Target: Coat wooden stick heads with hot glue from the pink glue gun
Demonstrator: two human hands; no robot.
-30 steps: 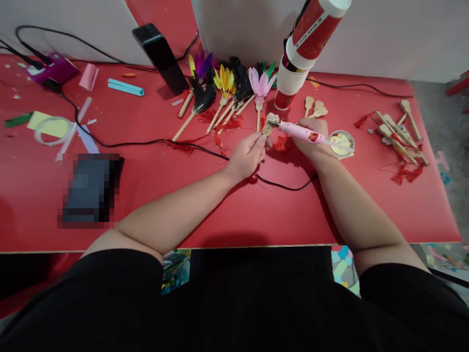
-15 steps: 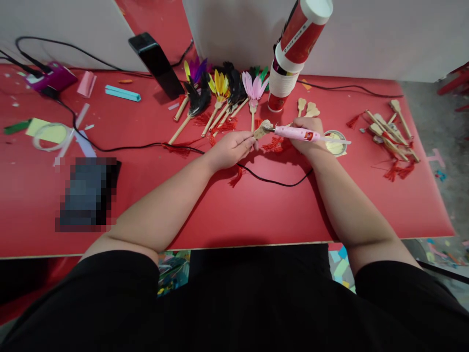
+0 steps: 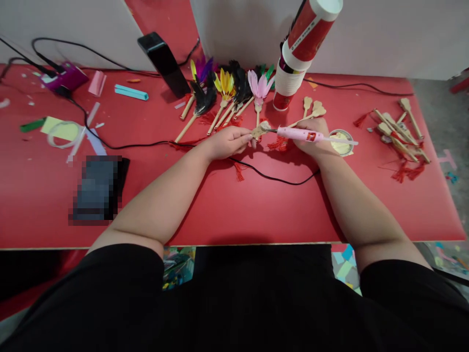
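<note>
Between the thumb and fingers of my left hand (image 3: 230,142) is a small wooden paddle-shaped piece (image 3: 258,130), its flat end turned to the right. My right hand (image 3: 311,132) is closed around a pink glue gun (image 3: 298,134), with a clear glue stick poking out of its back. The metal nozzle points left and meets the wooden piece, or comes very close to it. Just behind my hands lie feather-topped wooden sticks, among them a pink one (image 3: 259,87) and a yellow one (image 3: 224,84). Bare wooden sticks (image 3: 308,112) lie just beyond my right hand.
Paper cups (image 3: 289,80) are stacked tall at the back. A round tin (image 3: 341,142) sits right of my right hand, and tasselled sticks (image 3: 401,132) are piled farther right. A black cord (image 3: 128,146) runs from the purple power adapter (image 3: 68,78). A black upright device (image 3: 164,63) stands behind.
The whole view has shifted, so the table's things appear a little farther right. Both hands keep their grip, and the nozzle stays at the wooden piece.
</note>
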